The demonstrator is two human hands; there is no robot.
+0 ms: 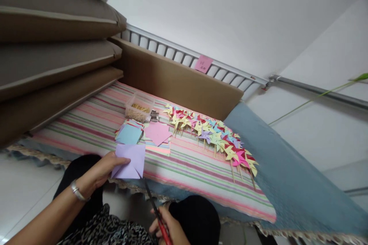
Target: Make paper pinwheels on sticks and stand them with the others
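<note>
A square of lilac paper (132,159) is pinched in my left hand (107,164), thumb on top. Slits run inward from its lower corners. My right hand (166,224) is wrapped around a pair of scissors (156,211) with red handles and dark blades. Their tip lies close to the paper's lower right corner; whether it touches I cannot tell. Just beyond the lilac sheet are a stack of paper squares with light blue on top (129,134) and another stack topped with pink squares (156,132).
A clear plastic box (139,107) holds small sticks, with metal binder clips (154,115) beside it. Many finished paper pinwheels (212,134) on sticks lie to the right on a striped cloth (184,164). Large brown cushions (57,53) are stacked at left; a brown board (178,80) stands behind.
</note>
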